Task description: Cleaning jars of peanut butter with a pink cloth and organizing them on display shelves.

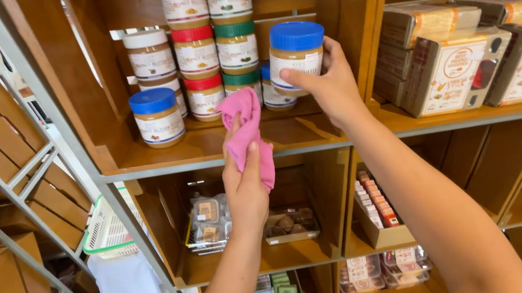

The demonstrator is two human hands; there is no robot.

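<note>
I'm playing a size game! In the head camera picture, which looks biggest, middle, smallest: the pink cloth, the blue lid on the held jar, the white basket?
1. White basket, though partly hidden.
2. Pink cloth.
3. Blue lid, clearly smallest.

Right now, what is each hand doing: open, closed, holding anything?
Left hand: closed on a crumpled pink cloth.
Right hand: closed on a blue-lidded plastic jar of tan spread, lifted off the wooden shelf.

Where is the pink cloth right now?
In the head view, the soft pink cloth is near the middle, gripped by the left hand before the wooden shelf, beside the blue-lidded jar in the right hand.
</note>
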